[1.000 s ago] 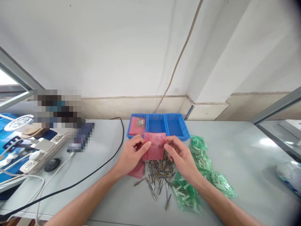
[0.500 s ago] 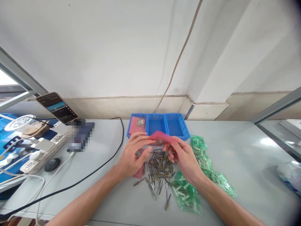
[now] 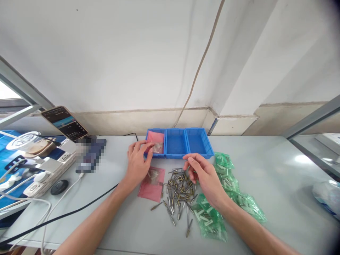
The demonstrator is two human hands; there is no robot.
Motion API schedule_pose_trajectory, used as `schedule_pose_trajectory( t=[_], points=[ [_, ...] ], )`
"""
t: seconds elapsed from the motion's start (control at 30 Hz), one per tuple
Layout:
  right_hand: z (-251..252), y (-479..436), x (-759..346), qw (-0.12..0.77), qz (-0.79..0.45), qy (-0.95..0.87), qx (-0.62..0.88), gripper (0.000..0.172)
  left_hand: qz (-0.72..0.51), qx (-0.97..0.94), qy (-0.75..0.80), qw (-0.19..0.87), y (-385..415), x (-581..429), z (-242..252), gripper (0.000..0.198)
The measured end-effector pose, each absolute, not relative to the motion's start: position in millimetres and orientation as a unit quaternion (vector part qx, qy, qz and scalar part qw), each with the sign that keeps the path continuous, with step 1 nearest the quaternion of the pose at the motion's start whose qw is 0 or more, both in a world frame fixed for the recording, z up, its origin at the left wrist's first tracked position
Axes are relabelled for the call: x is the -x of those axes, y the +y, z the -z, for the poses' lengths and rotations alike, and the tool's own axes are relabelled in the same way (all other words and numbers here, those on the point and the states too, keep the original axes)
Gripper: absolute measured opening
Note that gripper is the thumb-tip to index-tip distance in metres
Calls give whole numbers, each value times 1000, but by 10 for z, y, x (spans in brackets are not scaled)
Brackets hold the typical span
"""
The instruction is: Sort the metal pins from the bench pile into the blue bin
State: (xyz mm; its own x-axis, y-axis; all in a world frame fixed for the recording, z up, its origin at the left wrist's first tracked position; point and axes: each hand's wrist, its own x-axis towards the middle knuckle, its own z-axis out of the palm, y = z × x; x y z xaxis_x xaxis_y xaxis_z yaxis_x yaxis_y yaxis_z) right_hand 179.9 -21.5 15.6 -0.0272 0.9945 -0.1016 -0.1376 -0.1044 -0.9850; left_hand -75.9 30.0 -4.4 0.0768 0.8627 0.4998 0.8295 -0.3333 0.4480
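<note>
My left hand [image 3: 137, 163] reaches to the leftmost of three joined blue bins [image 3: 179, 154], its fingertips on a pink bag [image 3: 156, 141] that lies in that bin. My right hand [image 3: 204, 175] hovers over a pile of small metal pins [image 3: 178, 189] on the grey table, fingers curled with the tips close together just above the pins; nothing shows in them. Another pink bag [image 3: 152, 183] lies flat on the table between the hands, beside the pile.
Several green bags [image 3: 225, 193] of parts lie right of the pile. A black cable [image 3: 79, 209] crosses the table's left side. A power strip [image 3: 50, 166], a propped phone [image 3: 64, 122] and a black disc [image 3: 58, 186] sit at far left. A wall rises behind the bins.
Both hands held a pink bag above the pins. My left hand has carried it into the leftmost bin; my right hand has let go and dropped toward the pins.
</note>
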Motion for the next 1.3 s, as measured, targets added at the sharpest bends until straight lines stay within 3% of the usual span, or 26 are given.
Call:
schedule_pose_trajectory(
  t=[0.13,0.33,0.7,1.0,1.3],
  points=[
    [-154,-264,-1804,463,-516,-527,492,36,-339,-748,569,-31,272,726,28,34],
    [-156,-367,-1770,342,-336,-755,448,23,-252,-835,487,-49,289,710,73,54],
    [-192,-460,-1679,154,-111,-941,280,23,-222,-847,479,-59,321,717,188,58],
    [-14,-445,-1637,164,-43,-943,287,20,-227,-841,482,-95,306,677,220,57],
    [-62,-496,-1638,154,-14,-949,274,37,-234,-836,486,-100,291,660,221,58]
  ],
)
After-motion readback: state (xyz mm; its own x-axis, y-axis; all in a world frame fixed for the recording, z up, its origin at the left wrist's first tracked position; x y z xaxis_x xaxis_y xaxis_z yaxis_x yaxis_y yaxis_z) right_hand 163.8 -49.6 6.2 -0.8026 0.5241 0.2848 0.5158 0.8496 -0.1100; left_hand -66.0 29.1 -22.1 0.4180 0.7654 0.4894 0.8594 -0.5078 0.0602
